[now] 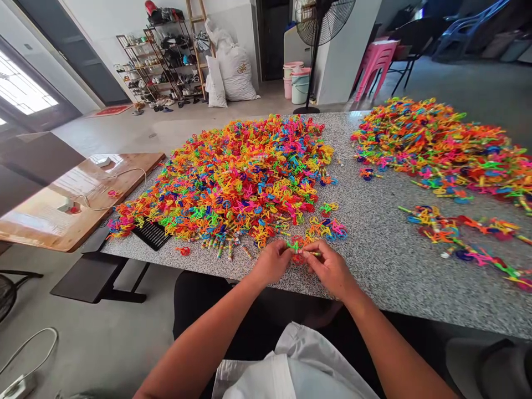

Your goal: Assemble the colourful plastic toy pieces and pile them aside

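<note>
Close to the table's front edge, my left hand pinches a small green plastic piece. My right hand is closed on a short patterned stick, and the fingertips of both hands nearly meet. Between and under them lies a red looped plastic piece. Just beyond are a few loose looped pieces in orange, blue and pink. A big heap of bright plastic pieces spreads ahead and to the left, with several patterned sticks along its near edge.
On the right of the speckled stone table stands another heap, with pieces joined to sticks nearer me. A black slotted tray sits at the left edge. Beyond are a wooden board and a standing fan.
</note>
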{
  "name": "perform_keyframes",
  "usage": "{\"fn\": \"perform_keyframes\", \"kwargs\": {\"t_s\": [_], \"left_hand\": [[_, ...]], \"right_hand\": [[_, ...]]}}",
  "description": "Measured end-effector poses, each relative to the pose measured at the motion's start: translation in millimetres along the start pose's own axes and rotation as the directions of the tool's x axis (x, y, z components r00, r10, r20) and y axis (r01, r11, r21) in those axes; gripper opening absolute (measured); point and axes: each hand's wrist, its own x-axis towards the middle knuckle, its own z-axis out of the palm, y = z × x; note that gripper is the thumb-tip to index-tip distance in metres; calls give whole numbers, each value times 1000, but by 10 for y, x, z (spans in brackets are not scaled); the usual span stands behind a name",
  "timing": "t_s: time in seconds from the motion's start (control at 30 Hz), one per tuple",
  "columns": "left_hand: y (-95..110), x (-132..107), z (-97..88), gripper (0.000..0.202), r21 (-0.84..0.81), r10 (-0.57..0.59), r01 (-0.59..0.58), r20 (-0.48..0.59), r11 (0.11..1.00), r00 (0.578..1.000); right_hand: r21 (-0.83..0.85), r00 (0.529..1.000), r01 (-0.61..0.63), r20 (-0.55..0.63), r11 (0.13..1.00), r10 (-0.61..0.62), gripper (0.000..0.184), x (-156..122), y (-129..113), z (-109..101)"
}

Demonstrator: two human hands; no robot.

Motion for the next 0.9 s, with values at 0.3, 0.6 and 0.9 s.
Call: {"fn": "perform_keyframes", "kwargs": {"t_s": [0.3,0.6,0.9], "left_hand": [[-251,132,-623,34,691,294,-2,-305,723,906],[-412,64,-608,33,774,374,-87,-201,628,906],[-439,141,-789,21,-103,-22,-25,-428,994,904]], "right_hand": [[495,681,86,-663,865,311,29,579,107,-734],[-818,988,153,130,555,-80,23,739,-46,614],[-637,995,-85,-88,766,37,15,674,-61,545]]}}
